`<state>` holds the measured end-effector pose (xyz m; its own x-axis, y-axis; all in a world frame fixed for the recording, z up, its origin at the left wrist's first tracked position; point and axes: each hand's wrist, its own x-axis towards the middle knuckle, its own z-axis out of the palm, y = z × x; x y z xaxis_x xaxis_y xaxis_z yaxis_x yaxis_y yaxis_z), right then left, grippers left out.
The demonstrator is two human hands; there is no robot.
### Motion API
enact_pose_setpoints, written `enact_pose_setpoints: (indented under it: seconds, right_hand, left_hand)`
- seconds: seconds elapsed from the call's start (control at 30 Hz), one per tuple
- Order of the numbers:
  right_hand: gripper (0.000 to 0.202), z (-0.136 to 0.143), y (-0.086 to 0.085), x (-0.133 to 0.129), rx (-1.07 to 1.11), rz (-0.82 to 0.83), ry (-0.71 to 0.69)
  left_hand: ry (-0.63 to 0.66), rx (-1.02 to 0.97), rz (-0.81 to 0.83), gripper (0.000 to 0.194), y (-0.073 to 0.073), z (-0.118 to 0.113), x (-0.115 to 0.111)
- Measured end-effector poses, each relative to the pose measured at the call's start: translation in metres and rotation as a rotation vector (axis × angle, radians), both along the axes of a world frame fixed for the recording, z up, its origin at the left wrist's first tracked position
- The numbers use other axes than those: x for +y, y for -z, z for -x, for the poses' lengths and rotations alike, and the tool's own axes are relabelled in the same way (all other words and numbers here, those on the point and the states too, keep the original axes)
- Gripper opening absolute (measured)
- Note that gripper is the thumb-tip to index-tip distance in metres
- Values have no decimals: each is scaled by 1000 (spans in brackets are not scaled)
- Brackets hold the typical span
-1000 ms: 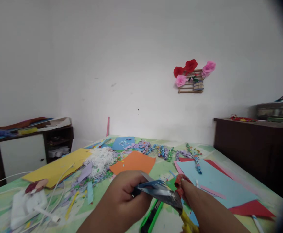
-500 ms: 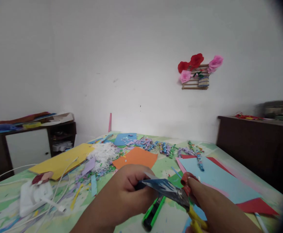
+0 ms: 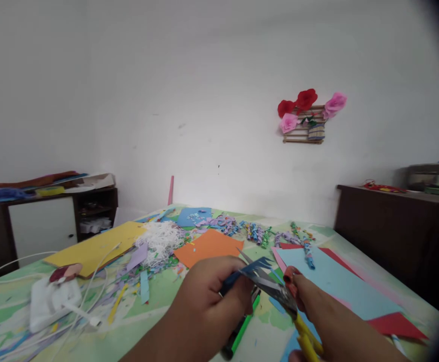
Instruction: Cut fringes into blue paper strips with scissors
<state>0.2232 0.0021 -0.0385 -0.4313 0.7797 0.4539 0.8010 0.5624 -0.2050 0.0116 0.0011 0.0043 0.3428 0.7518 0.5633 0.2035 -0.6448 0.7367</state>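
Observation:
My left hand [image 3: 215,299] is closed, pinching a small strip of dark blue paper [image 3: 260,263] between thumb and fingers. The strip's free end is cut into a fringe. My right hand [image 3: 327,314] grips a pair of scissors [image 3: 307,338] with yellow handles, partly hidden by the hand. Their metal blades are parted and lie at the fringed paper. A red paper roll [image 3: 290,277] is also held by the right hand, above the scissors' pivot. Under the left hand lies a green and black box cutter [image 3: 246,327], partly covered.
Orange paper [image 3: 210,246], yellow sheets [image 3: 95,246] and light blue paper [image 3: 340,276] lie on the table. White shredded string [image 3: 162,241] sits among coloured scraps. Several fringed paper rolls [image 3: 255,232] line the back. A white adapter [image 3: 53,304] with cables is at left.
The scissor blades have parted and turned at the blue paper, whose fringed end now points up and right. My left hand has shifted slightly right, covering more of the box cutter.

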Motion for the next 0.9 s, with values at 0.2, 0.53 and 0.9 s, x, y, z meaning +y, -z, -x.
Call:
enact_pose_setpoints:
  seconds: [0.2,0.53,0.9]
  right_hand:
    - [67,-5,2,3,-52,-43,-75]
    - [64,10,-4,0,29,-111,59]
    - [50,5,-1,-1,25,92,-110]
  left_hand:
    - [-34,-50,-72,21,4,-3,-1]
    - [-36,-13,-128,20,3,-4,0]
    - [47,-15,218,18,-2,6,2]
